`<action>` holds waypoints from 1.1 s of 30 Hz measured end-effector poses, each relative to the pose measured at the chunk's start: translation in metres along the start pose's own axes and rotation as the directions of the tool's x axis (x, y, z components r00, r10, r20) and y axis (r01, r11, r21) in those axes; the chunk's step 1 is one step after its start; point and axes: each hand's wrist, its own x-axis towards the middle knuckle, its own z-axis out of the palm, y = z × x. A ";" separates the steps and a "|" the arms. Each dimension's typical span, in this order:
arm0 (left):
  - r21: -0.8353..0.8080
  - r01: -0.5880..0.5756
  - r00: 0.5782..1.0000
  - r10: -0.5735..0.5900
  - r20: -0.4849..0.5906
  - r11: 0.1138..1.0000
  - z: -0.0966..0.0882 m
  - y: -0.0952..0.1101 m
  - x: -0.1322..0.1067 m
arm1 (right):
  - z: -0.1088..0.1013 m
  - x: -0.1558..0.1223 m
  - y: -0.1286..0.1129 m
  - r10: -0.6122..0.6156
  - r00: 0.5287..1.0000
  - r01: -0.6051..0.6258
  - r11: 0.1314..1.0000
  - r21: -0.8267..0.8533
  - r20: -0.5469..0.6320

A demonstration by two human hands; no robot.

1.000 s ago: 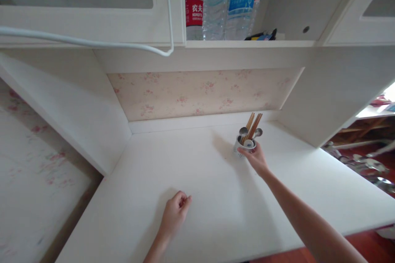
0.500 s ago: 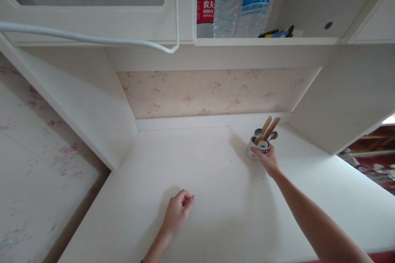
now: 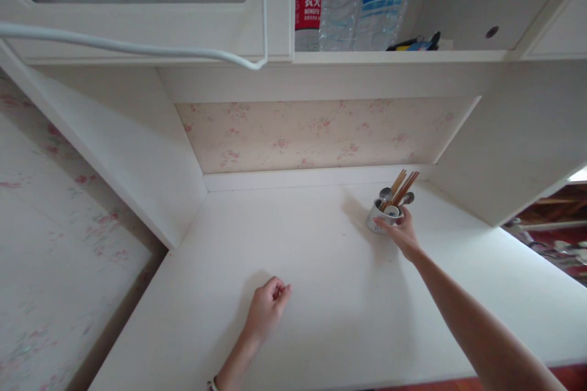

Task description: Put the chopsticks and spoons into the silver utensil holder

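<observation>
A small white holder (image 3: 376, 220) stands at the back right of the white desk (image 3: 321, 293). Brown chopsticks (image 3: 401, 186) and metal spoons (image 3: 406, 198) stick out of it. My right hand (image 3: 402, 233) reaches across the desk and wraps its fingers round the near side of the holder. My left hand (image 3: 267, 306) rests on the desk near the front, fingers curled into a loose fist with nothing visible in it.
Plastic water bottles (image 3: 353, 0) and a small dark item (image 3: 415, 44) sit on the shelf above the desk. A white cable (image 3: 137, 49) runs across the upper cabinet. White side panels wall the desk's niche left and right; floral wallpaper covers its back.
The view has shifted a little, so the holder and my right hand sit further right in the picture. Both hands keep the same pose.
</observation>
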 end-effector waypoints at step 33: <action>-0.026 0.001 1.000 -0.001 0.013 1.000 0.001 -0.004 -0.003 | 0.104 -0.250 -0.057 -0.208 0.686 0.418 0.897 -0.144 0.697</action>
